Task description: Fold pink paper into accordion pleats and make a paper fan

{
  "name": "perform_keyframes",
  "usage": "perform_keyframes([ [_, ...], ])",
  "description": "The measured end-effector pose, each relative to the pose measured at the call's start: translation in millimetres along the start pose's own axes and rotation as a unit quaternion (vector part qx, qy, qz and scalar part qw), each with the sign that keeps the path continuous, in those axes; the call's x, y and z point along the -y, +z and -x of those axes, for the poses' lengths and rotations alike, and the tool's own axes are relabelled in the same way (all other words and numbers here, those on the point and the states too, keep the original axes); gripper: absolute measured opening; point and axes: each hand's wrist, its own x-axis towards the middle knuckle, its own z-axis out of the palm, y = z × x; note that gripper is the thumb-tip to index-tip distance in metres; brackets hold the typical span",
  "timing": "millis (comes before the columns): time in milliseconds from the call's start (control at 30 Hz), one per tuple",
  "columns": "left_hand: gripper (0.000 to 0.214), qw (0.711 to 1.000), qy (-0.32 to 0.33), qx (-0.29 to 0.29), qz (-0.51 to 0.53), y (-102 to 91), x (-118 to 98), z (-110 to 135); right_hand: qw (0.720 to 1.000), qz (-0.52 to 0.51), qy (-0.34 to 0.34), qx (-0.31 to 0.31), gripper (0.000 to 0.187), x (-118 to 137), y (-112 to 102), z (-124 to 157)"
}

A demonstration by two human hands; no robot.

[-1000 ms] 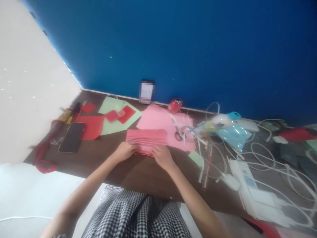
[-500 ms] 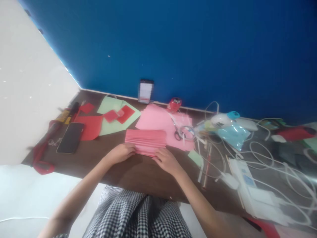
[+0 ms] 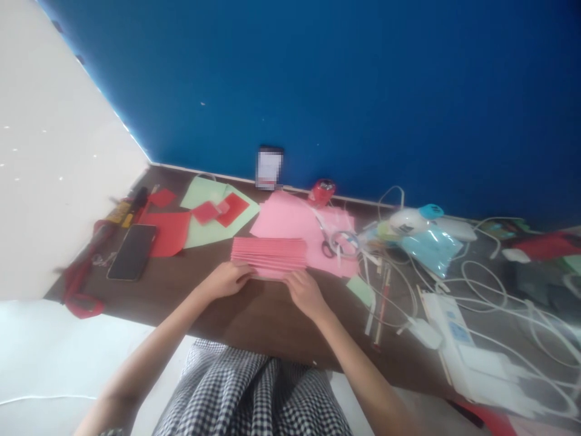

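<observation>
Tabletop [image 3: 263,315]: each hand [image 3: 227,280] [image 3: 305,293] slants inward, pinching pleated paper [image 3: 270,251].

There were two sets of fingers, the left fingers [image 3: 241,270] and the right fingers [image 3: 295,280], and one pleated pink paper [image 3: 269,249] on one counter [image 3: 263,318]. One dark phone [image 3: 132,252], one larger red sheet [image 3: 171,234] and three small red pieces [image 3: 232,210] made up the left side, with one paler scrap [image 3: 222,207] among them. The flat pink sheets [image 3: 284,212] overlapped too closely to count. There was one pair of scissors [image 3: 327,249], one red rounded object [image 3: 322,192], one light blue packet [image 3: 434,249], one small green piece [image 3: 360,291] and one power strip [image 3: 448,318]. The white cables [image 3: 485,306] were several, too tangled for an exact number.
</observation>
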Motion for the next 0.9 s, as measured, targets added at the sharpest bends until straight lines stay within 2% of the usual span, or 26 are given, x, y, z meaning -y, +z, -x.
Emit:
perform_keyframes([
  [200, 0.024, 0.997, 0.021, 0.014, -0.074, 8.2, -2.0, 1.5, 0.996, 0.082, -0.015, 0.03, 0.021, 7.8, 0.4, -4.2],
  [400, 0.021, 0.995, 0.026, 0.0, -0.1, 6.3, -1.6, 9.9, 0.996, 0.089, -0.03, 0.01, 0.027, 12.1, 3.4, -6.8],
  [533, 0.021, 0.996, 0.005, -0.03, -0.083, 3.2, -3.4, 13.3, 0.998, 0.055, -0.03, 0.009, 0.023, 10.5, 1.8, -4.7],
  [667, 0.02, 0.997, 0.019, -0.065, -0.024, 4.0, -2.8, 12.9, 0.999, 0.03, -0.026, -0.015, 0.019, 9.9, -1.3, -1.6],
  [900, 0.021, 0.997, -0.001, -0.077, 0.011, 7.7, 1.3, 7.9, 1.0, 0.008, 0.013, -0.025, 0.02, 10.0, 1.0, 0.4],
])
